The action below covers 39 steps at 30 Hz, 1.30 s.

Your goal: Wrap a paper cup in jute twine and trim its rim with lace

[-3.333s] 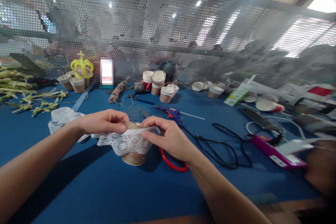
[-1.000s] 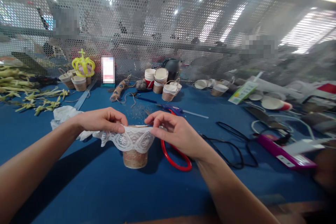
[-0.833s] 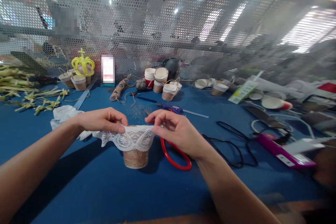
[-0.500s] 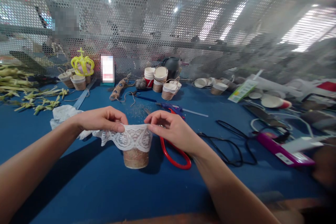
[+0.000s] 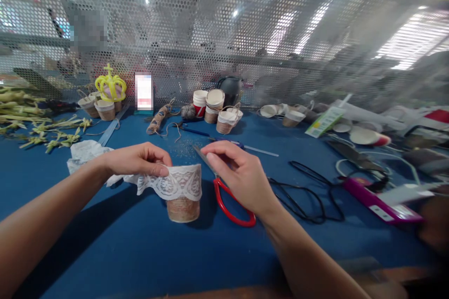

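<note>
A small paper cup wrapped in brown twine (image 5: 183,209) has a strip of white lace (image 5: 183,183) around its upper part. My left hand (image 5: 149,161) pinches the lace and the cup's rim on the left side, thumb in front. The loose end of the lace trails behind my left wrist to a bunched heap (image 5: 86,152). To the right of the cup is my right hand (image 5: 236,170), apart from it, with its fingers bent and nothing visible in them. Below that hand lie red-handled scissors (image 5: 235,217), partly hidden by it.
A blue glue gun (image 5: 229,142) lies behind my right hand. Farther back are a twine bundle (image 5: 159,119), stacked cups (image 5: 213,100) and a yellow crown (image 5: 110,85). Black cable (image 5: 312,191) and a purple power strip (image 5: 382,201) lie right; pale plant pieces (image 5: 56,135) lie left.
My right hand has let go of the lace at the cup's right rim and moved slightly right. The cup has shifted a little in my left hand, which keeps its pinch.
</note>
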Each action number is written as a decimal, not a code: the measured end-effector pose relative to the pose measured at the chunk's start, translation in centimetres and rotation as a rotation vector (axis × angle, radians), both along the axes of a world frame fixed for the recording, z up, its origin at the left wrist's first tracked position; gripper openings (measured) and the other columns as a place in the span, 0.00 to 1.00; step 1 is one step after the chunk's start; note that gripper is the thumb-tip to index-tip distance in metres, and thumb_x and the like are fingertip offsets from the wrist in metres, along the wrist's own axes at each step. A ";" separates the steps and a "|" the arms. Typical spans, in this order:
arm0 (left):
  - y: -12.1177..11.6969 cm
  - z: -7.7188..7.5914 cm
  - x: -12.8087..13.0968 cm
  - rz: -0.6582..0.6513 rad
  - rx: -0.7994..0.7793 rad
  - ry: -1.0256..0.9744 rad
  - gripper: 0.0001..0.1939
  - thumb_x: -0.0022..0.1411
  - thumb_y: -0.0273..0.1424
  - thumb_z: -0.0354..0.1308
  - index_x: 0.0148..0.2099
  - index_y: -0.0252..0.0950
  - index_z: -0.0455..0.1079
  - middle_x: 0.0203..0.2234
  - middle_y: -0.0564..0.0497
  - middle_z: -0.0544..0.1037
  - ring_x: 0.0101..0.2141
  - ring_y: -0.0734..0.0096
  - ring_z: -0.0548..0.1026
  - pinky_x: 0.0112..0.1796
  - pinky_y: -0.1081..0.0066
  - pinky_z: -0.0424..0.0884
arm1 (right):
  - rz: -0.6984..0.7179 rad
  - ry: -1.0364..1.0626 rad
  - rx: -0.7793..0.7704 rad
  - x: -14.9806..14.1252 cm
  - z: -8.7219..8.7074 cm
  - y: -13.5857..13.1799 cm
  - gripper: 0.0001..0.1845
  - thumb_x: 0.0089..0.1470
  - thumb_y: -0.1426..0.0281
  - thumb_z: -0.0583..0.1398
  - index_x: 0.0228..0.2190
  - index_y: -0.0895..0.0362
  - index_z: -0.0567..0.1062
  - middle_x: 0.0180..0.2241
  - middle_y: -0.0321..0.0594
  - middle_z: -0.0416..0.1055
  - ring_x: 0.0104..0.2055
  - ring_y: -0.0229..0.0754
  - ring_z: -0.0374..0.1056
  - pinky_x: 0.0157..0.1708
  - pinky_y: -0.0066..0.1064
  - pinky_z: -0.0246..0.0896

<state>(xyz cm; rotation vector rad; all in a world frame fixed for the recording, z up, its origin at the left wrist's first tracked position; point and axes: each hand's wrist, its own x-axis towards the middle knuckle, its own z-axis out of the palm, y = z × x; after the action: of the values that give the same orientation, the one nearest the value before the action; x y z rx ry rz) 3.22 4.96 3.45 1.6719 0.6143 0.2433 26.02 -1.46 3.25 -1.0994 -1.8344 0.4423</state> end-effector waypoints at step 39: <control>-1.1 0.4 0.5 0.002 0.187 -0.017 0.20 0.53 0.34 0.60 0.48 0.33 0.66 0.15 0.61 0.58 0.14 0.84 0.58 0.15 0.82 0.55 | 0.187 -0.087 -0.139 -0.3 0.4 -0.3 0.07 0.52 0.70 0.54 0.23 0.56 0.65 0.23 0.34 0.62 0.24 0.35 0.58 0.24 0.28 0.54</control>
<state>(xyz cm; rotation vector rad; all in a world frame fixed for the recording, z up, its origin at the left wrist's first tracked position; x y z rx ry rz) 3.77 3.90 3.89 1.8469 0.5951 0.3250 25.74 -1.79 3.64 -1.0572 -2.0176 0.6485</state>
